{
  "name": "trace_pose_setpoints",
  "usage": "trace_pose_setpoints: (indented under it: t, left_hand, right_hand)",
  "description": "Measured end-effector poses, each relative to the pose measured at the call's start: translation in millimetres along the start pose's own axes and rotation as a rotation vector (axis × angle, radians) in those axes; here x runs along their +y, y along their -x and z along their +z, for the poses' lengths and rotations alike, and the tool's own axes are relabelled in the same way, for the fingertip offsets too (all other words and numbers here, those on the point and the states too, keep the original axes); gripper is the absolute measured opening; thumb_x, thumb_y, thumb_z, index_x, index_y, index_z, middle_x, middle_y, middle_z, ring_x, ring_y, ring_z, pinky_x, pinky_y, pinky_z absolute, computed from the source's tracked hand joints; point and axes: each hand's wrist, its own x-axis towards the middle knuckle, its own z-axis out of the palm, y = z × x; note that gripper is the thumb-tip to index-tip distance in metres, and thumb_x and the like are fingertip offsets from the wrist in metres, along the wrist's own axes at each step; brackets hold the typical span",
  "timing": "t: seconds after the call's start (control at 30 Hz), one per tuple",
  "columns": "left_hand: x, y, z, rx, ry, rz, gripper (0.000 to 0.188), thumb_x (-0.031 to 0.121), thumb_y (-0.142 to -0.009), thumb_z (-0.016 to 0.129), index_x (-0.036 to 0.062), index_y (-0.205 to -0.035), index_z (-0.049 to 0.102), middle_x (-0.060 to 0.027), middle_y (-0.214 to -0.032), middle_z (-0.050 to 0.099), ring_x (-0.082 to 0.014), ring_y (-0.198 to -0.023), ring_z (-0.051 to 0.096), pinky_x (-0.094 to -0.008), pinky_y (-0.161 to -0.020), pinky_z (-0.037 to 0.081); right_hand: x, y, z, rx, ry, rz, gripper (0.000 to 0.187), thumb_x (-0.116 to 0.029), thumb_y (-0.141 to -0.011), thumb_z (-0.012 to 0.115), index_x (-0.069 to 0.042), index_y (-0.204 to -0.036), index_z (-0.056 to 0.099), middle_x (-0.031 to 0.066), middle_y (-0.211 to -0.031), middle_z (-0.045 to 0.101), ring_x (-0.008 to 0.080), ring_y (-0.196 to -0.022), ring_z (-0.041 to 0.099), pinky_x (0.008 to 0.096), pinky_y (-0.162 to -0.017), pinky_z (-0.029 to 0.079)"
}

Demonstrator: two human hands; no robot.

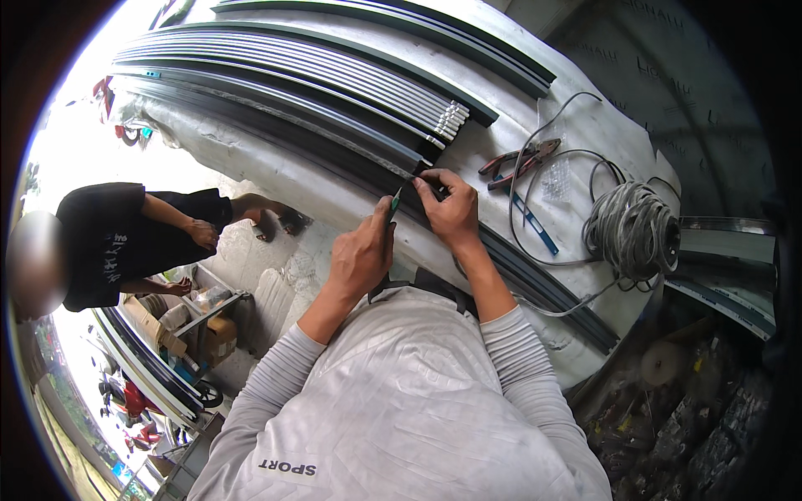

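Note:
My left hand (pixel 361 255) is closed around a slim green-handled tool with a pointed tip (pixel 394 205), which looks like a small knife. The tip points up, close to the fingers of my right hand. My right hand (pixel 454 209) is pinched at the edge of a long dark metal profile (pixel 510 250). A grey strip (pixel 368 153) runs along the profile and reaches those fingers, which hide its end. Both hands are over the near edge of the covered table, in front of my body.
Several silver rods (pixel 334 79) and dark profiles (pixel 418 33) lie along the table. To the right are pliers (pixel 525 160), a blue cutter (pixel 535 224) and a coil of grey strip (pixel 631 227). Another person (pixel 109 238) stands at the left, near a cart (pixel 209 313).

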Motion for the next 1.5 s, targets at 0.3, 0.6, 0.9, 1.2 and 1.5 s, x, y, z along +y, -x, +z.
trace_pose_setpoints:
  t: [0.3,0.6,0.9,1.2,1.5]
  left_hand:
    - [-2.9,-0.4,4.0,-0.156,-0.133,-0.074,0.067,0.011,-0.112,0.073,0.0052,-0.176,0.052,-0.0237,-0.102,0.080,-0.0489,-0.079,0.079,-0.0582,-0.069,0.062]
    - [0.6,-9.2,19.9,-0.127,-0.119,-0.071,0.067,0.007,-0.111,0.069,0.0039,-0.176,0.052,-0.0222,-0.101,0.079,-0.0475,-0.076,0.077,-0.0588,-0.067,0.060]
    - [-1.6,-4.6,24.1,-0.133,-0.055,-0.111,0.061,0.008,-0.113,0.070,0.0037,-0.173,0.057,-0.0249,-0.108,0.081,-0.0486,-0.079,0.077,-0.0572,-0.069,0.061]
    - [4.4,14.1,-22.8,-0.131,0.140,-0.070,0.048,0.016,-0.116,0.070,0.0013,-0.161,0.065,-0.0247,-0.119,0.084,-0.0461,-0.092,0.082,-0.0530,-0.078,0.064]
    - [63.7,-78.4,15.9,0.059,0.088,0.237,0.037,0.014,-0.110,0.074,-0.0061,-0.140,0.069,-0.0209,-0.116,0.079,-0.0436,-0.100,0.075,-0.0531,-0.083,0.062]
  right_hand:
    - [0.3,0.7,4.7,0.017,0.059,-0.078,0.014,-0.015,-0.101,0.090,-0.001,-0.104,0.087,0.0179,-0.106,0.087,0.0415,-0.101,0.081,0.0496,-0.091,0.063]
    - [2.0,0.8,6.2,0.010,0.053,-0.107,0.008,-0.008,-0.101,0.086,-0.001,-0.102,0.083,0.0183,-0.103,0.084,0.0428,-0.100,0.079,0.0507,-0.092,0.062]
    - [2.4,1.2,7.3,0.038,0.019,-0.123,0.009,-0.008,-0.103,0.086,0.000,-0.103,0.083,0.0199,-0.103,0.084,0.0425,-0.101,0.081,0.0500,-0.092,0.063]
    - [-2.1,4.4,-16.8,0.105,-0.290,0.183,0.016,-0.014,-0.117,0.079,0.001,-0.122,0.076,0.0067,-0.103,0.079,0.0126,-0.098,0.074,0.0327,-0.090,0.059]
    - [-23.9,56.0,-168.8,0.319,-0.139,0.176,0.025,-0.013,-0.113,0.088,0.000,-0.128,0.073,-0.0082,-0.090,0.061,0.0018,-0.079,0.050,0.0251,-0.068,0.041]
